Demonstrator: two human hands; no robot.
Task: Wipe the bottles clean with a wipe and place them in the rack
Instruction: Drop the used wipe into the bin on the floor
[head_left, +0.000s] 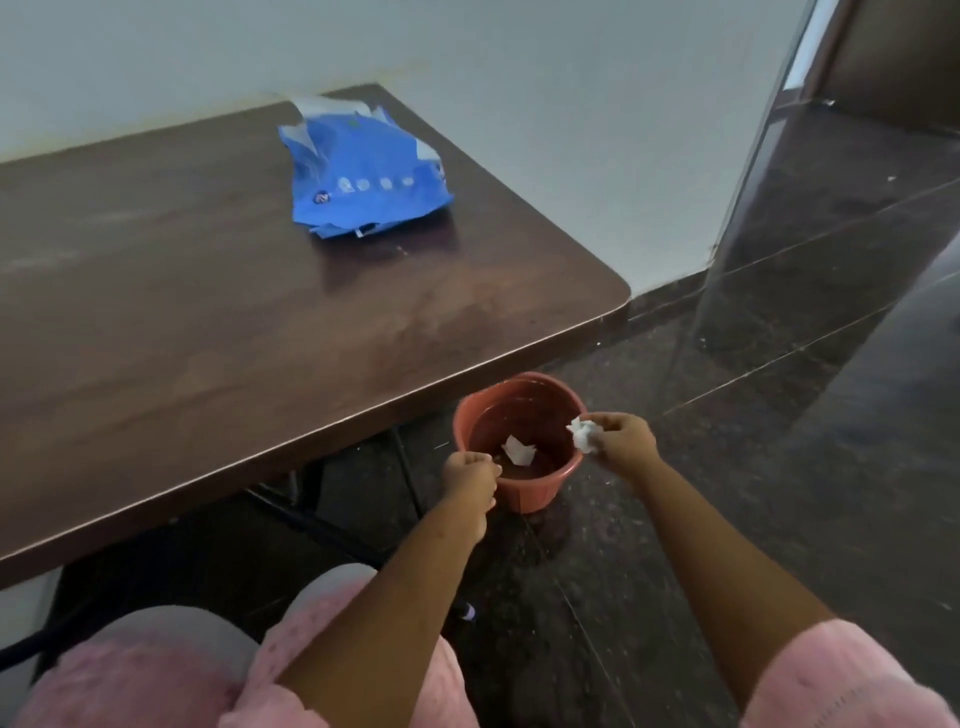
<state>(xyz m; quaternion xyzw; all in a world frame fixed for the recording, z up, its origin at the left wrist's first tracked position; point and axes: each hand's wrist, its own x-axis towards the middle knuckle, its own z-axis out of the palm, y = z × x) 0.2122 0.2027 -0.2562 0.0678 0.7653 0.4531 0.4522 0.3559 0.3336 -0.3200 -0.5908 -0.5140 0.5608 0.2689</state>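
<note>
Pinching crumpled white wipe (584, 435) over orange bin (524, 493), right fingers (609, 422); left fingers (491, 470) curled, hold unclear

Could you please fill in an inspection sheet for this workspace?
Surface: brown table, a blue wipes pack on it.
Job's things: crumpled wipe; no bottles or rack seen.
Clutter: red bin on the floor, a white wipe inside.
Hands: right hand pinches the crumpled wipe over the bin; left hand curled at the bin's rim, grip unclear.
Cables: nothing seen.
Surroundings: dark tiled floor, pale wall.
</note>
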